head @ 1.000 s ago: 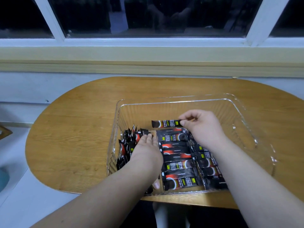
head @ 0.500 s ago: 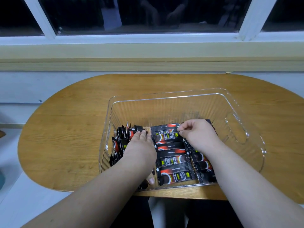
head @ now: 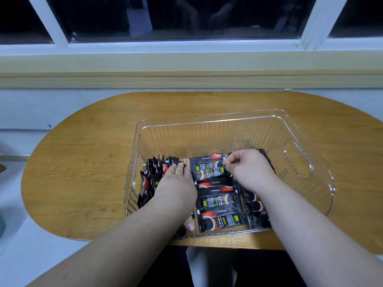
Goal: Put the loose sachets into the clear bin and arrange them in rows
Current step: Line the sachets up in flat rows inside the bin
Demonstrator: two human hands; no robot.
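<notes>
A clear plastic bin (head: pixel 209 123) stands on the wooden table. Inside it, black sachets with red and yellow print lie flat in a middle row (head: pixel 217 201), and several more stand on edge at the left side (head: pixel 154 172). Another row lies partly under my right forearm. My left hand (head: pixel 176 187) rests with straight fingers against the upright sachets, thumb down near the bin's front wall. My right hand (head: pixel 248 170) pinches the right end of a sachet (head: pixel 209 171) at the far end of the middle row.
The oval wooden table (head: pixel 87 162) meets a wall under a window sill (head: pixel 186 79). The bin has cut-out handles on its left and right walls; its right part holds no sachets. Pale floor shows at the left.
My right hand has lowered the pinched sachet from above the rows down onto the far end of the middle row. The left hand has stayed on the upright sachets.
</notes>
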